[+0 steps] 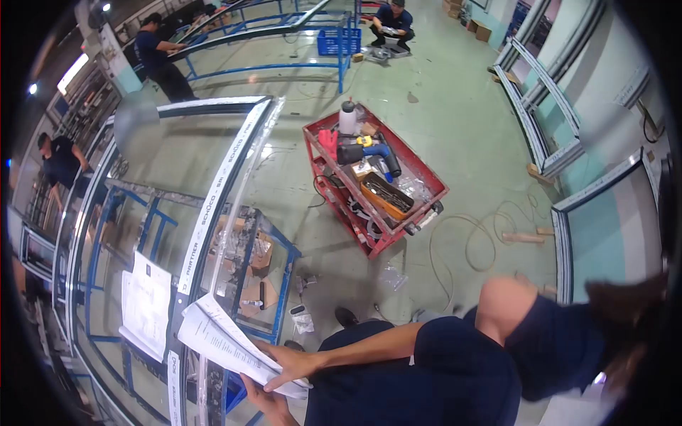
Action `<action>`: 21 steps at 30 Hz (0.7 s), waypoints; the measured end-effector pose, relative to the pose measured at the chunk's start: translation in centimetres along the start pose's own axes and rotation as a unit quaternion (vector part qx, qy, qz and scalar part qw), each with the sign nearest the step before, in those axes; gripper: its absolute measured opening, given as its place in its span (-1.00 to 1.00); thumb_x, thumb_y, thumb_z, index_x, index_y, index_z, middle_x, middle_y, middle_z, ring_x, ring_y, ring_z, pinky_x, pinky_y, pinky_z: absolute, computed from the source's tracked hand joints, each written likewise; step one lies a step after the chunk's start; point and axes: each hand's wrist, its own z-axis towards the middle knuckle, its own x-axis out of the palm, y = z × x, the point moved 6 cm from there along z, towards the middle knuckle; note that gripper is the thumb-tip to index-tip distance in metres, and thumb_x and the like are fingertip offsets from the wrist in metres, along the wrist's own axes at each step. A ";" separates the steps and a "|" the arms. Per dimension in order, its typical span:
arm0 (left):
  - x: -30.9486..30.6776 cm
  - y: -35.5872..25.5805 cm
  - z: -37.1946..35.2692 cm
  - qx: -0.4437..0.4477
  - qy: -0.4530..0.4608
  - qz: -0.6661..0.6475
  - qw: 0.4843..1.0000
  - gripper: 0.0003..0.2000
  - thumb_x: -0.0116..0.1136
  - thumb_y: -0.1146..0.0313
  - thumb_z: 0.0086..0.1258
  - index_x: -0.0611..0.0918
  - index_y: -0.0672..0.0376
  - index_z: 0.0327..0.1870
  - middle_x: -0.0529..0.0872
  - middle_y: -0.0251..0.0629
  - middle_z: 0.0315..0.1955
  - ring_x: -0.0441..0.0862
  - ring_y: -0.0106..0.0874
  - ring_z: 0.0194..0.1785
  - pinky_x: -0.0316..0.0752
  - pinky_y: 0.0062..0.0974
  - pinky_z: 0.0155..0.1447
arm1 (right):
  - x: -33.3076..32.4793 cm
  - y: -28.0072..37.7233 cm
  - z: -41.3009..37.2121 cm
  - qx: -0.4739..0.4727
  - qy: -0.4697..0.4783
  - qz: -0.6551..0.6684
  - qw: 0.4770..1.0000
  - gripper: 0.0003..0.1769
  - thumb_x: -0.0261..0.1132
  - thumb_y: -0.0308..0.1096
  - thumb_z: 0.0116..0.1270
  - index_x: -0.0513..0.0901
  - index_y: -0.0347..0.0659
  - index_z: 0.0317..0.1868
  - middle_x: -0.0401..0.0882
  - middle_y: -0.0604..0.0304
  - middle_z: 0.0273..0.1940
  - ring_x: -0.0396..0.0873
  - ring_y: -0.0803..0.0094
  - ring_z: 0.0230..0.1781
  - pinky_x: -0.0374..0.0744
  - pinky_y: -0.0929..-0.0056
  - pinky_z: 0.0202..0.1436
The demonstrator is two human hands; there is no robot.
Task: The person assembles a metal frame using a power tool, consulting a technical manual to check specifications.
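Note:
A stack of printed paper sheets [224, 341] is fanned out over the near bar of a large window frame [213, 206] with printed white tape on it. My right hand [295, 366] grips the sheets at their near end, thumb below and fingers partly behind the paper. Lower down, my left hand [266, 403] is closed on the bottom edge of the same sheets; some of its fingers are hidden. Other printed pages [145, 305] lie farther left, across the frame.
A red tool cart [376, 177] carries a cordless drill, a bottle and an orange tray. A hose [472, 241] coils on the floor. Close on my right is a person [561, 341] in dark blue. Other people work farther back. Framed panels [604, 227] lean at right.

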 end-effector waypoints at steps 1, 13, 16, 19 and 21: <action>0.6 0.0 -0.1 0.001 0.002 0.001 1.000 -0.42 -0.18 -0.01 0.59 0.27 0.26 0.43 0.42 -0.11 0.32 0.40 -0.21 0.36 0.28 -0.22 0.42 | 0.1 0.2 -0.2 -0.001 -0.005 -0.013 1.000 0.25 0.59 -0.18 0.01 -0.07 -0.27 0.55 0.24 -0.10 0.42 0.24 0.21 0.44 0.22 0.26 0.47; 2.5 1.5 0.1 0.017 -0.015 -0.175 0.984 -0.66 0.06 0.21 0.55 0.56 0.26 0.16 0.67 -0.33 0.03 0.58 -0.59 0.05 0.48 -0.62 0.11 | -0.3 -1.4 -1.4 0.246 0.048 0.010 0.968 -0.21 0.50 -0.63 0.03 0.33 -0.42 0.29 0.45 -0.02 0.19 0.49 0.27 0.15 0.45 0.30 0.29; -0.9 1.1 -0.4 0.040 -0.096 -0.126 0.987 -0.72 0.06 0.15 0.56 0.63 0.07 0.10 0.52 -0.74 -0.37 0.29 -0.87 -0.44 0.13 -0.77 -0.41 | 1.4 -5.5 -0.4 0.267 0.085 0.067 0.958 -0.19 0.44 -0.66 0.04 0.29 -0.42 0.33 0.41 -0.05 0.23 0.47 0.21 0.20 0.41 0.26 0.32; -2.2 0.4 -2.4 0.072 -0.119 -0.163 0.977 -0.73 0.05 0.13 0.56 0.63 0.02 0.10 0.39 -0.78 -0.47 0.12 -0.85 -0.53 -0.02 -0.75 -0.48 | 3.3 -5.7 0.9 0.279 0.144 0.043 0.948 -0.19 0.41 -0.66 0.06 0.27 -0.42 0.35 0.40 -0.05 0.24 0.45 0.18 0.23 0.37 0.24 0.36; -2.2 -0.5 -3.6 0.093 -0.118 -0.187 0.971 -0.73 0.04 0.12 0.57 0.63 0.00 0.11 0.36 -0.80 -0.51 0.08 -0.85 -0.56 -0.07 -0.75 -0.51 | 4.8 -3.4 0.9 0.271 0.154 0.028 0.950 -0.16 0.49 -0.65 -0.02 0.30 -0.46 0.31 0.42 -0.10 0.23 0.44 0.17 0.23 0.36 0.24 0.37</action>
